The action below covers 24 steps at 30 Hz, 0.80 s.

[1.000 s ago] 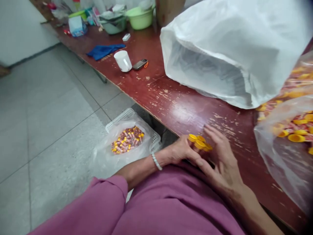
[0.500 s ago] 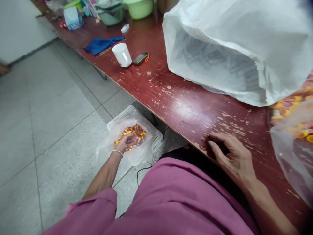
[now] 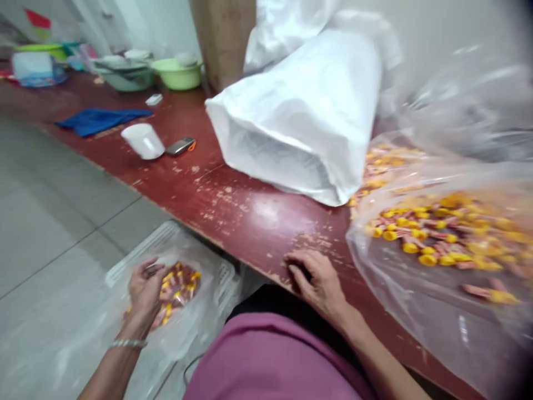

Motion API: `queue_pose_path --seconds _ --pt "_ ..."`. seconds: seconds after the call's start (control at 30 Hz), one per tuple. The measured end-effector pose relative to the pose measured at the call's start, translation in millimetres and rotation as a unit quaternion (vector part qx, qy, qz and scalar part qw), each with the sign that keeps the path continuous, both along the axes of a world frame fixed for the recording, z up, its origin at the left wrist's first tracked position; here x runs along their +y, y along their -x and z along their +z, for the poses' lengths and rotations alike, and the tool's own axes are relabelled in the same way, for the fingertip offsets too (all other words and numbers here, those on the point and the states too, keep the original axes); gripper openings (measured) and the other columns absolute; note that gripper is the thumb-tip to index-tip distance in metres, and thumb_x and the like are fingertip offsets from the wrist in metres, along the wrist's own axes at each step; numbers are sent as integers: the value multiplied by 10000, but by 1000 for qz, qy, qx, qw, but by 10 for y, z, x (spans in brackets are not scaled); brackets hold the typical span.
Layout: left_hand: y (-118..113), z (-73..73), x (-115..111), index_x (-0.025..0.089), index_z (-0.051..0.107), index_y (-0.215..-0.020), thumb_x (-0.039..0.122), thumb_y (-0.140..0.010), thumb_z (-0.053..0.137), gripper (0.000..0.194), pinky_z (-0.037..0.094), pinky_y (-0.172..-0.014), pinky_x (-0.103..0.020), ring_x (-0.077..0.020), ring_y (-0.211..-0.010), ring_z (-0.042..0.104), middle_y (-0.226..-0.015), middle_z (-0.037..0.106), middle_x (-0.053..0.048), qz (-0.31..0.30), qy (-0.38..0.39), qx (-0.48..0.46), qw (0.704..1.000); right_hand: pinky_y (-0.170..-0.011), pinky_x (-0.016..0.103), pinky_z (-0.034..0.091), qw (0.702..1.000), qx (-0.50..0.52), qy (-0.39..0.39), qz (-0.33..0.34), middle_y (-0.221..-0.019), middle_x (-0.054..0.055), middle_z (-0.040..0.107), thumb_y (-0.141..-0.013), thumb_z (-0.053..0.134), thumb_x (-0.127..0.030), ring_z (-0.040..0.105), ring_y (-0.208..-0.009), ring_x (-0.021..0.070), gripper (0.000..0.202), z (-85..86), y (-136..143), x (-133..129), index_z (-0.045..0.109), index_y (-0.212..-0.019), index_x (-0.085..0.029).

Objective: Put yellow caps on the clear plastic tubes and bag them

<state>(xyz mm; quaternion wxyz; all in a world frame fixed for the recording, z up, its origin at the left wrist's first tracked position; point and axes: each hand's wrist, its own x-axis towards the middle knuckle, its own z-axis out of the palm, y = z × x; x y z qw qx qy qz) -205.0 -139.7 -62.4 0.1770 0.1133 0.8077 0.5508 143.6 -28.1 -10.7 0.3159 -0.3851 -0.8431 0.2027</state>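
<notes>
My left hand point(image 3: 145, 289), a beaded bracelet on its wrist, is over a clear plastic bag of small yellow-and-pink pieces point(image 3: 180, 286) at the lower left. Its fingers are curled together, and what they hold, if anything, is blurred. The bag sits in a white basket point(image 3: 144, 253) below the table's edge. Resting on the red table point(image 3: 233, 216) near its front edge is my right hand point(image 3: 318, 278), fingers loosely bent and thumb apart, nothing visible in it. To its right, a large clear bag holds many similar pieces point(image 3: 441, 233).
A big white sack point(image 3: 300, 111) lies on the table with its mouth facing me. Further left are a white cup point(image 3: 144, 141), a phone point(image 3: 180, 146), a blue cloth point(image 3: 100, 119) and green basins point(image 3: 179, 75). A cardboard box point(image 3: 225, 41) stands behind.
My left hand has risen from among the pieces to above the bag. My right hand stays at the table edge. The view has turned up and right, showing more of the large clear bag.
</notes>
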Motion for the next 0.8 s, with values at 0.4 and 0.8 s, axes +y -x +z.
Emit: queue_pose_path --seconds 0.4,0.8 --pt "-1665 1005 2536 143 616 -1060 80 -734 483 357 357 -1012 -387 -252 -1079 533 -1107 626 -125 -513 -87 394 758 -745 318 497 997 27 4 -70 -893 49 674 -810 538 -138 626 -841 192 188 -27 39 407 634 -957 -206" --pt "-2918 927 4008 91 652 -820 182 -791 517 166 381 -882 -236 -203 -1009 583 -985 670 -121 -617 -111 398 670 -688 283 504 983 146 69 -87 -830 30 645 -794 504 -119 618 -769 177 190 -57 -13 580 622 -899 -224"
